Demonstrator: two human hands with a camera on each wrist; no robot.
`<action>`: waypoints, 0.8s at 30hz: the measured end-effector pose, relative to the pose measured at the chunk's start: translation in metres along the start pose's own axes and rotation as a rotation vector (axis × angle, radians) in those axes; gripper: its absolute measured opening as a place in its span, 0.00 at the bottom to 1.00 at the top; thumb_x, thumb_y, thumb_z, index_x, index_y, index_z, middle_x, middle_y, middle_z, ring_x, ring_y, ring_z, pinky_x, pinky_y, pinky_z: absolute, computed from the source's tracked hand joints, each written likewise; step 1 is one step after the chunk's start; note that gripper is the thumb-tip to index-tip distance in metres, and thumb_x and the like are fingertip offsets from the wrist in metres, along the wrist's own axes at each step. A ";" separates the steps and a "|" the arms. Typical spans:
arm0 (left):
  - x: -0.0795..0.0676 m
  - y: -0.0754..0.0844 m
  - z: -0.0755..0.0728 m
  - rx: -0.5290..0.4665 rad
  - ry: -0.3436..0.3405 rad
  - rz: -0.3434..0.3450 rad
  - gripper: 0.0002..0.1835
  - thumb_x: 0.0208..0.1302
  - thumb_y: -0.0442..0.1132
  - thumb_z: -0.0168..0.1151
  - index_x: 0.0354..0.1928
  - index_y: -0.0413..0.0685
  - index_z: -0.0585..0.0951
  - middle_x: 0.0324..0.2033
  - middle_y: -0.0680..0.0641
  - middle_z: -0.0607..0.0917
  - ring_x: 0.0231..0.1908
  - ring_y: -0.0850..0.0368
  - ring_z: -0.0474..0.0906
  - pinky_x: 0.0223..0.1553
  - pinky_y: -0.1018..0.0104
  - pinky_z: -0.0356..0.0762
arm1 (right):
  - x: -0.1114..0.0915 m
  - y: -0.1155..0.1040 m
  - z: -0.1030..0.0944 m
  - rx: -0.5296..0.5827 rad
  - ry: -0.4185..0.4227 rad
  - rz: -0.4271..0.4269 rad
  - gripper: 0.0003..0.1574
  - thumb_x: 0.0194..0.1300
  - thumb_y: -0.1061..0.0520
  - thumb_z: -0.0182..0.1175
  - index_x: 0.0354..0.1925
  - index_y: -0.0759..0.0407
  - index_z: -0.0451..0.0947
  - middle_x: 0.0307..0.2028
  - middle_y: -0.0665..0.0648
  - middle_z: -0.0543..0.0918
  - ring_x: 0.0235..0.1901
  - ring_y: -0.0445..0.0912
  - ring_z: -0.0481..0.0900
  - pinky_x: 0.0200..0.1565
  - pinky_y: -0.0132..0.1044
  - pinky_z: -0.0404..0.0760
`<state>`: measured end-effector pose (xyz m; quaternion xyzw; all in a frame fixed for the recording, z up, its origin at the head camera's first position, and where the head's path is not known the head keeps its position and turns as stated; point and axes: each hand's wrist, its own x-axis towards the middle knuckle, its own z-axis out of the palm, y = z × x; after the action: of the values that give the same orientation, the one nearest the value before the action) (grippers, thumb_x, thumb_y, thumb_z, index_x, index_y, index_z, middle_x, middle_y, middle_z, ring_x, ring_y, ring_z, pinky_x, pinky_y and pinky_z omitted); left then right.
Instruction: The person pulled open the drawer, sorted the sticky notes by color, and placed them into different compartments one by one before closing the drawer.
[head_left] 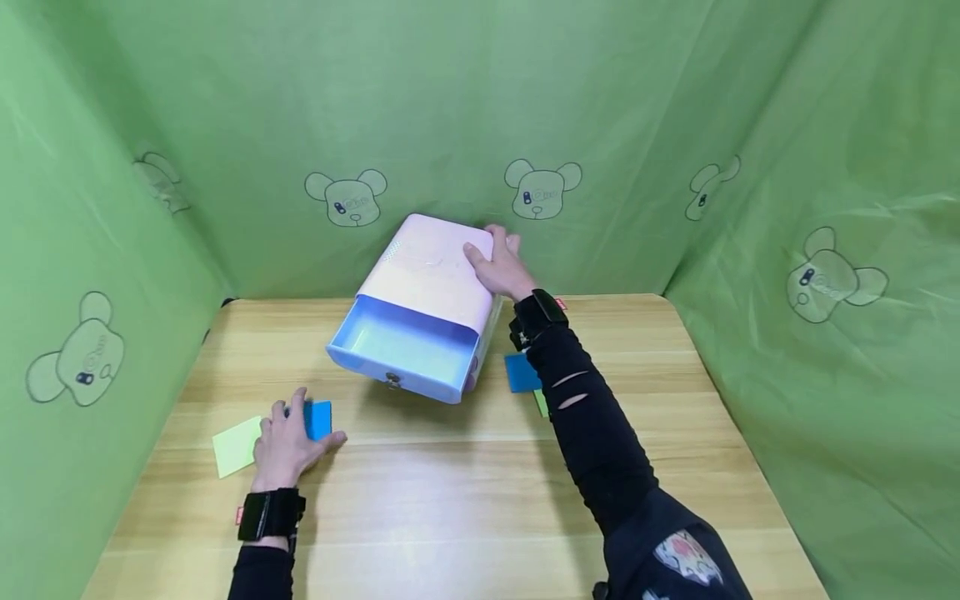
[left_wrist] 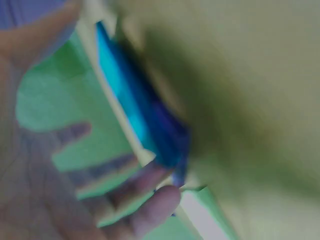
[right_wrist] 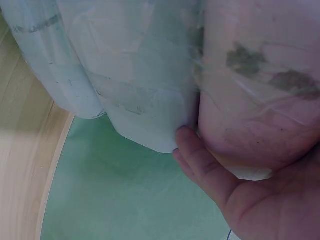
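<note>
A pink-topped drawer box (head_left: 438,262) stands tilted near the back edge of the table, its blue drawer (head_left: 408,337) pulled out toward me and bare inside. My right hand (head_left: 504,262) grips the box's back right corner, thumb on top. In the right wrist view, the fingers (right_wrist: 200,165) curl against the box's pale underside (right_wrist: 145,110). My left hand (head_left: 287,442), fingers spread, is over a blue square pad (head_left: 318,419) at the left. The left wrist view shows the blue pad (left_wrist: 130,100) standing edge-up by the fingertips. A pale yellow-green square (head_left: 236,447) lies beside that hand.
Under my right forearm lie another blue square (head_left: 522,373) and a green piece (head_left: 542,403), partly covered by the sleeve. Green cloth walls (head_left: 465,100) with bear-head drawings close in the wooden table (head_left: 420,517) at the back and both sides.
</note>
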<state>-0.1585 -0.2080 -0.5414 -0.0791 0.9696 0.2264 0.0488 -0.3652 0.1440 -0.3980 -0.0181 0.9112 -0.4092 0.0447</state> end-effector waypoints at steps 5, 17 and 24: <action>0.000 0.001 -0.009 0.001 -0.097 0.091 0.61 0.48 0.52 0.82 0.79 0.48 0.55 0.71 0.25 0.61 0.58 0.20 0.69 0.48 0.27 0.77 | -0.001 -0.001 0.000 -0.002 0.006 0.007 0.45 0.75 0.30 0.45 0.78 0.43 0.44 0.70 0.63 0.50 0.59 0.62 0.74 0.61 0.56 0.79; 0.005 0.001 -0.007 0.061 -0.050 0.170 0.51 0.50 0.44 0.81 0.75 0.45 0.64 0.66 0.26 0.73 0.65 0.24 0.65 0.55 0.27 0.67 | 0.001 0.000 0.001 -0.001 0.011 0.002 0.44 0.75 0.31 0.45 0.78 0.45 0.45 0.70 0.63 0.50 0.60 0.62 0.73 0.62 0.56 0.78; 0.012 -0.002 0.001 -0.017 -0.099 0.184 0.46 0.56 0.42 0.77 0.75 0.45 0.64 0.68 0.25 0.70 0.66 0.26 0.66 0.54 0.33 0.68 | -0.002 -0.003 0.000 -0.001 0.011 -0.005 0.44 0.75 0.32 0.46 0.78 0.46 0.45 0.70 0.64 0.51 0.58 0.63 0.74 0.61 0.56 0.79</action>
<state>-0.1696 -0.2104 -0.5447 0.0214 0.9672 0.2418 0.0751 -0.3628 0.1421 -0.3958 -0.0184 0.9115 -0.4090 0.0385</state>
